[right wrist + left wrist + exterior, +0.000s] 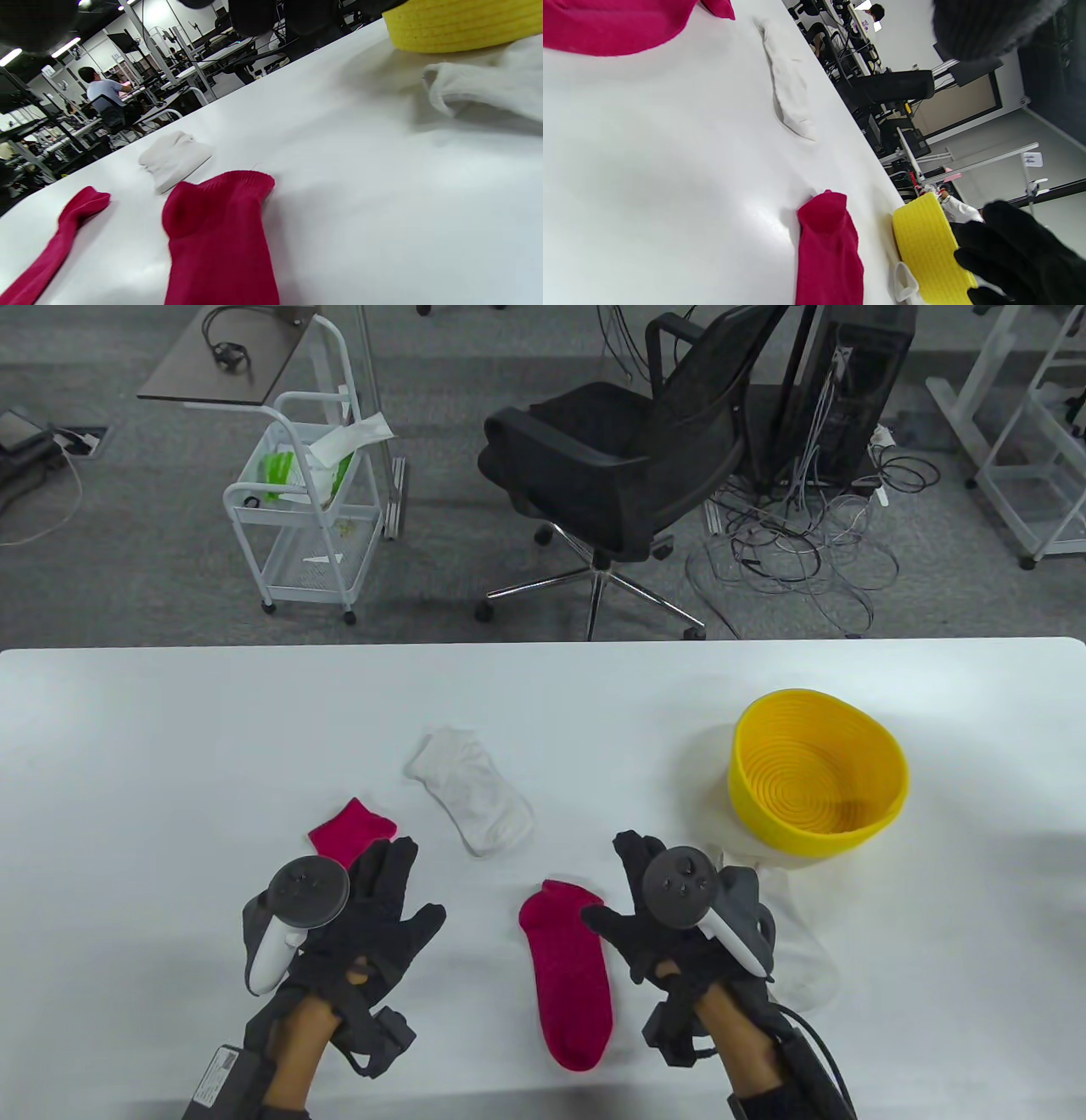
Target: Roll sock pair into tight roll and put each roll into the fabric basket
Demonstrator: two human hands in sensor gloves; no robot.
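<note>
A magenta sock (567, 971) (828, 254) (216, 237) lies flat on the white table (170, 729) between my hands. A second magenta sock (348, 831) (611, 25) (46, 250) is partly hidden under my left hand (386, 899), whose fingers are spread and hold nothing. My right hand (632, 891) hovers with straight fingers just right of the first magenta sock, empty. One white sock (475, 802) (789, 97) (174, 161) lies in the middle of the table. Another white sock (802, 959) (479, 89) lies under my right wrist, beside the yellow basket (882, 814) (925, 245) (462, 25), which holds nothing.
Beyond the table's far edge stand a black office chair (619, 466), a white wire cart (297, 500) and a tangle of cables (797, 543) on the floor. A person (106, 93) sits at a distant desk.
</note>
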